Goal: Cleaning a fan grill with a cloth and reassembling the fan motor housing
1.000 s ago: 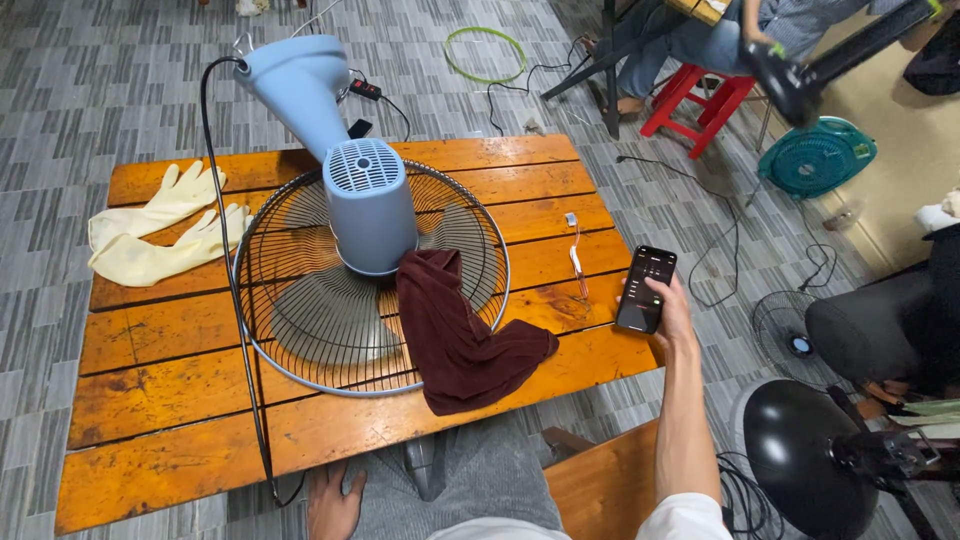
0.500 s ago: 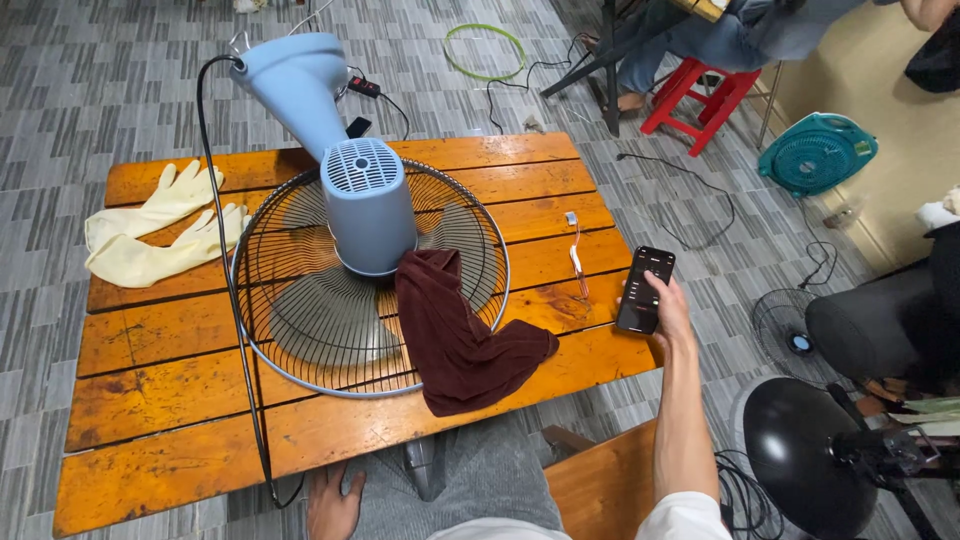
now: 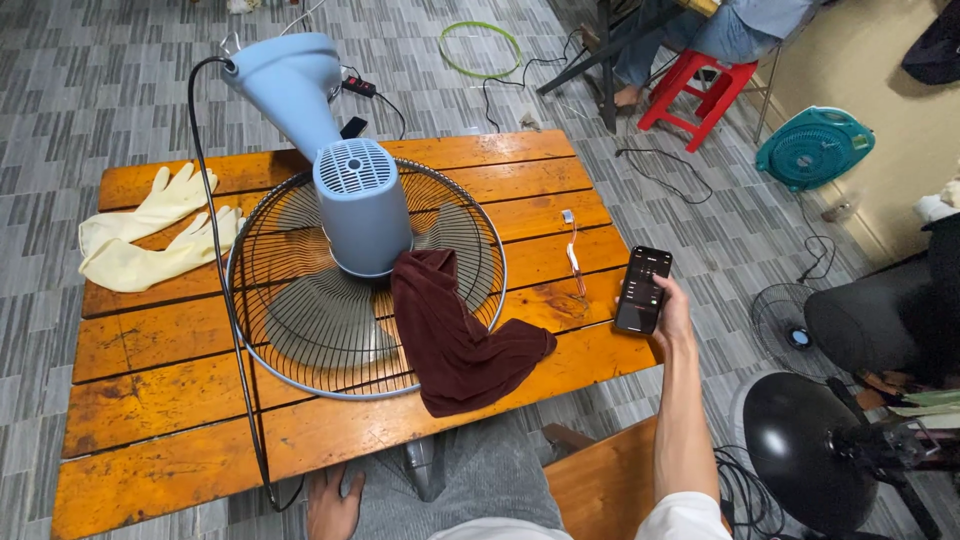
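While the blue fan lay face-down on the orange slatted table, its wire guard rested flat against the boards and its motor housing pointed upward, an orientation that exposed the rear of the unit for access; the base pointed away toward the far edge of the table. A dark maroon cloth was draped over the guard rim just beside the motor housing, with its lower half spilling onto the wood, within reach of the seated person. The right hand gripped a black phone at the near right corner of the table, fingers curled round its edge and the lit screen tilted toward the wearer's face, presumably for reading. The left hand was not in view, so its state could not be told. A pair of pale yellow rubber gloves lay at the left end, well apart from the fan; a black power cord ran from the base along the left of the guard and off the near edge. Compared with the picture a second earlier, the arrangement was unchanged; fan, cloth and gloves held their positions, and the phone remained at the same corner in the same grip; only the people at the far side had shifted.
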